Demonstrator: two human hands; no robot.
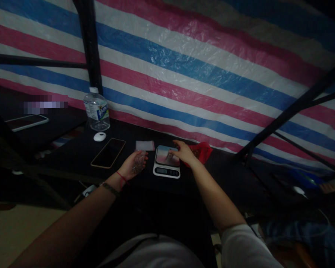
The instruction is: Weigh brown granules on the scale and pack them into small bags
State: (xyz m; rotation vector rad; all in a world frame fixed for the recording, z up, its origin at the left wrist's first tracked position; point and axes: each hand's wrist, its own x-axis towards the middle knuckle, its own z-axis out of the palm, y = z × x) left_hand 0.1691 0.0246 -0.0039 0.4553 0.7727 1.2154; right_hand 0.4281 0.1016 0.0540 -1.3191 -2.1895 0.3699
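My left hand is palm up, its fingers curled round a small clear plastic bag. What the bag holds is too dim to make out. To its right lies a white kitchen scale with a shiny metal plate and a small display. Over the right side of that plate reaches my right hand, thumb and forefinger apart, with nothing visible between them. I cannot tell whether the fingertips touch the plate. Just beyond that hand sits an open red plastic bag with small brownish pieces inside, partly hidden by the hand.
A stack of clear bags lies behind my left hand. Farther left are a phone, a white oval case and a clear plastic bottle. Black metal posts frame the dark desk, before a striped plastic sheet.
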